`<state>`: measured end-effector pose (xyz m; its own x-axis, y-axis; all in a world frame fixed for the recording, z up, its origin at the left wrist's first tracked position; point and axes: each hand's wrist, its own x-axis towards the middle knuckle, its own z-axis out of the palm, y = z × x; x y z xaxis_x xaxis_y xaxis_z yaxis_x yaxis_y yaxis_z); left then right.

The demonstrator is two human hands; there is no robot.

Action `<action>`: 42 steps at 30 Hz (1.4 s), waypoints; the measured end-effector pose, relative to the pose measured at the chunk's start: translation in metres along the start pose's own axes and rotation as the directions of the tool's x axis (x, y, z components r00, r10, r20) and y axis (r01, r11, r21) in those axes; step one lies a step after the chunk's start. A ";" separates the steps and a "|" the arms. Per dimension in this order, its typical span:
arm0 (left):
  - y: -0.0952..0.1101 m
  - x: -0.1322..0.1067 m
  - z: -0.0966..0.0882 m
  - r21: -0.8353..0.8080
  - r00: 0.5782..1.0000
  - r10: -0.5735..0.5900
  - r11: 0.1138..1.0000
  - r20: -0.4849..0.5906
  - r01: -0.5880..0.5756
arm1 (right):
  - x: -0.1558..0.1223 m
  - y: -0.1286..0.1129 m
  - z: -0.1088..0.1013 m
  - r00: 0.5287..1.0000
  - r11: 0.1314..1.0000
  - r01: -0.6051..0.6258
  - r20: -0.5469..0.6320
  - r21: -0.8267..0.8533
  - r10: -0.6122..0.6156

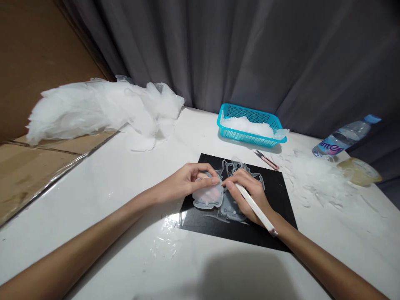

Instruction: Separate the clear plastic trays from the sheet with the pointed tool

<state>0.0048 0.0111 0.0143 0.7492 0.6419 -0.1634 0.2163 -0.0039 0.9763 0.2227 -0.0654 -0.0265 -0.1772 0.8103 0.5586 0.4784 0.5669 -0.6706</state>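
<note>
Between the thumb and fingers of my left hand (201, 179) is a translucent plastic cutout (208, 198) with a wavy outline, held above a black mat (265, 229). My right hand (250, 193) grips a white pen-shaped tool (254, 208), its tip end hidden by my fingers near the cutout's right edge. Under my hands, a second translucent cutout (231, 208) lies on the mat. Clear plastic scraps (258, 177) with curved edges rest at the mat's far side.
A blue basket (250, 137) with white material stands at the back. Thread snips (267, 160) lie before it. To the right are plastic shavings (315, 175), a water bottle (343, 135) and a tape roll (361, 171). White translucent sheets (103, 106) are heaped on cardboard (37, 166) at left.
</note>
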 end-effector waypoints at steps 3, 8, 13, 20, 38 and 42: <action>-0.001 0.001 0.002 -0.015 1.000 0.001 1.000 -0.020 -0.001 | 0.001 0.001 0.000 0.999 1.000 -0.014 0.042 0.007 0.014; -0.002 0.002 0.001 -0.044 1.000 0.008 0.999 -0.021 -0.009 | 0.002 0.001 0.000 0.998 0.999 -0.032 0.056 0.021 0.031; -0.002 0.001 0.000 -0.120 0.996 -0.074 0.990 0.051 0.080 | 0.002 0.001 -0.001 0.996 0.996 -0.079 0.038 0.044 0.077; -0.008 0.002 -0.002 -0.209 0.978 -0.122 0.965 0.168 0.156 | 0.001 0.004 -0.002 0.988 0.986 -0.157 0.000 0.059 0.157; -0.008 0.001 -0.006 -0.233 0.974 -0.108 0.960 0.199 0.154 | 0.002 0.005 -0.001 0.982 0.983 -0.184 -0.035 0.026 0.185; -0.008 0.000 -0.004 -0.279 0.973 -0.115 0.945 0.201 0.169 | 0.003 0.007 0.000 0.978 0.979 -0.202 -0.058 -0.013 0.201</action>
<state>0.0003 0.0144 0.0075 0.8301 0.4704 -0.2996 0.1569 0.3186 0.9348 0.2259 -0.0590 -0.0293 -0.0269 0.8977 0.4398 0.5155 0.3894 -0.7633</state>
